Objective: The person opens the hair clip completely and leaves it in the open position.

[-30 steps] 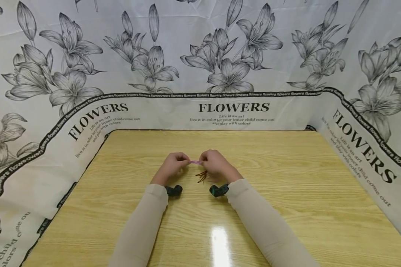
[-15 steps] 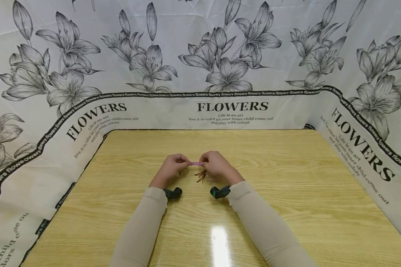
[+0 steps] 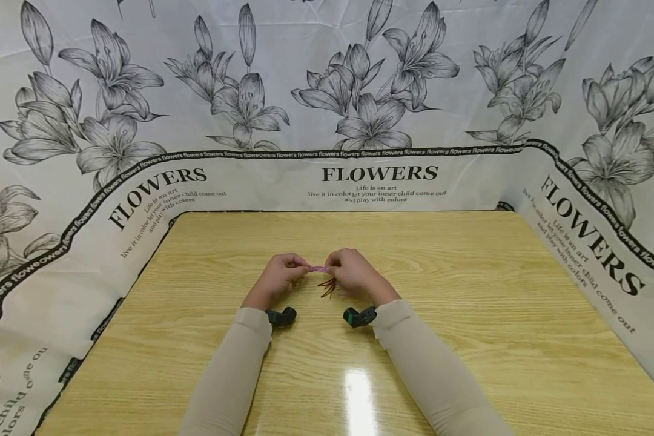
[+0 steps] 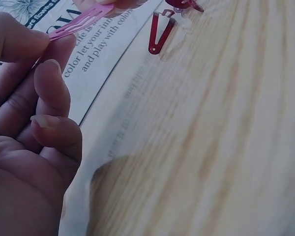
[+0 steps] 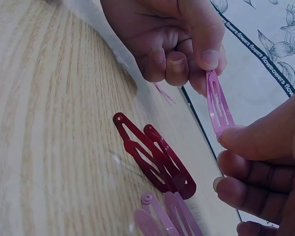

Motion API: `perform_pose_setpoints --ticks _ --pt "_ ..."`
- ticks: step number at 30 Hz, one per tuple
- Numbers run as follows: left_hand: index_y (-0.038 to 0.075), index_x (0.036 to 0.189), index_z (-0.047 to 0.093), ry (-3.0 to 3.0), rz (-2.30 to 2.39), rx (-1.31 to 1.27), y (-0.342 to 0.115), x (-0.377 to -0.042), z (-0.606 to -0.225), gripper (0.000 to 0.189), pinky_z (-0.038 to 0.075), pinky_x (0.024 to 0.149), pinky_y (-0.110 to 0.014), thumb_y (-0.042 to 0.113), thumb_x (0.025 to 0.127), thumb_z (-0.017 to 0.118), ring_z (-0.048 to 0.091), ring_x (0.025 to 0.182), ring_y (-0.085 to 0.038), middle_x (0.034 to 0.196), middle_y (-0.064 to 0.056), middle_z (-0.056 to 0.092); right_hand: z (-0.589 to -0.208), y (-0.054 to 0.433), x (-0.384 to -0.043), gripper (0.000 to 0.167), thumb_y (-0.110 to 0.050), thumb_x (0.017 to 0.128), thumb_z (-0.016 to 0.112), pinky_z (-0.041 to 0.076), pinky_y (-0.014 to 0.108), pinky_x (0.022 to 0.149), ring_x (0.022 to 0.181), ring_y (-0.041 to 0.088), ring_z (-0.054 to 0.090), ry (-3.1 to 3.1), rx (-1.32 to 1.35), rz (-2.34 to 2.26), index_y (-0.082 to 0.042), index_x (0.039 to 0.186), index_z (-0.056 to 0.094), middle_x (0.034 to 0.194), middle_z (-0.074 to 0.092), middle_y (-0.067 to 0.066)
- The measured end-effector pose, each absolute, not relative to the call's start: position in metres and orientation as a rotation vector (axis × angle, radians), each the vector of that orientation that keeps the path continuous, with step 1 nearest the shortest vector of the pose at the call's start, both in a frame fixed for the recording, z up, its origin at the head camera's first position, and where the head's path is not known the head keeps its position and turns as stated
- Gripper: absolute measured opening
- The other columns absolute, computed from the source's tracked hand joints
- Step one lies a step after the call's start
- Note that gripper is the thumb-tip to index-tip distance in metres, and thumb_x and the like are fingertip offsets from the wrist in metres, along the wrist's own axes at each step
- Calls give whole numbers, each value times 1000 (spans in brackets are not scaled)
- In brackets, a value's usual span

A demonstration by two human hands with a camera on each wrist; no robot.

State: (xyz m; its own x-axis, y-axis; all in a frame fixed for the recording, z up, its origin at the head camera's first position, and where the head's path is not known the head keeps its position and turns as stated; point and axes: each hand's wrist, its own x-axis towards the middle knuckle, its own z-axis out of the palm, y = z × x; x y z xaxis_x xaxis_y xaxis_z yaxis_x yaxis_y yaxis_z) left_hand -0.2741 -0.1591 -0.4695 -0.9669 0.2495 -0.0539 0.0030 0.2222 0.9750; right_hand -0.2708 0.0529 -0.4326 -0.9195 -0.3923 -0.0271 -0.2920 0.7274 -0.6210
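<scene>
A pink snap hair clip [image 3: 318, 269] is stretched between both hands over the table. My left hand [image 3: 278, 278] pinches its narrow riveted end between thumb and finger, as the right wrist view shows. The thumb and a finger of my right hand [image 3: 354, 274] grip the wider end. The clip's slotted frame [image 5: 217, 105] shows clearly between them. Dark red snap clips [image 5: 155, 157] and more pink clips [image 5: 167, 216] sit close to the right hand. In the left wrist view one red clip [image 4: 160, 37] shows its forked shape. Whether these touch the right hand cannot be told.
A wood-grain table [image 3: 469, 272] lies beneath, with a flower-printed cloth [image 3: 381, 109] at its back and sides. Both wrists carry dark camera mounts [image 3: 360, 315]. A thin pink piece [image 5: 164, 93] appears below the left hand in the right wrist view.
The head view has shifted slightly, and both hands have moved a little within it. Each hand keeps its hold on the pink hair clip throughout.
</scene>
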Motion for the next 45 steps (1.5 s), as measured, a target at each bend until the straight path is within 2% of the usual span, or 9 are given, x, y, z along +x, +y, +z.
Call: perform_pose_setpoints --ticks 7,15,25,32,39,45 --pt "6 94 69 2283 1863 240 -160 -271 -468 8 41 57 -27 13 90 67 50 68 -18 92 -18 64 -436 52 -269 17 -21 97 57 48 35 78 76 16 56 2775 -542 -1053 -14 95 72 90 67 2" --pt "1 94 69 2236 1950 233 -160 -269 -468 9 39 55 -26 8 89 67 47 65 -18 78 -9 60 -440 51 -269 17 -21 98 56 48 35 77 80 16 57 2784 -532 -1132 -16 97 72 98 68 1" --pt "2 93 68 2179 2021 228 -164 -268 -470 9 36 53 -26 10 90 66 45 62 -17 73 -7 60 -442 48 -269 17 -20 99 54 47 34 77 82 16 56 2817 -591 -1146 -15 98 71 99 67 2" --pt "-1 94 67 2099 2004 228 -164 -253 -445 8 41 61 -34 6 90 65 49 70 -26 86 -24 62 -441 48 -266 16 -19 99 55 47 34 75 81 16 56 2786 -592 -1174 -15 99 70 98 67 2" --pt "-1 93 67 2103 2001 237 -164 -254 -446 8 40 60 -33 5 90 64 48 69 -24 84 -22 61 -440 48 -265 16 -18 99 55 49 38 82 91 18 59 2792 -610 -1177 -14 100 70 102 67 3" --pt "0 93 67 2108 2000 243 -166 -265 -461 7 40 60 -33 6 91 64 48 69 -24 83 -20 61 -438 49 -264 16 -19 99 55 48 36 80 87 17 58 2788 -611 -1176 -15 99 71 101 68 3"
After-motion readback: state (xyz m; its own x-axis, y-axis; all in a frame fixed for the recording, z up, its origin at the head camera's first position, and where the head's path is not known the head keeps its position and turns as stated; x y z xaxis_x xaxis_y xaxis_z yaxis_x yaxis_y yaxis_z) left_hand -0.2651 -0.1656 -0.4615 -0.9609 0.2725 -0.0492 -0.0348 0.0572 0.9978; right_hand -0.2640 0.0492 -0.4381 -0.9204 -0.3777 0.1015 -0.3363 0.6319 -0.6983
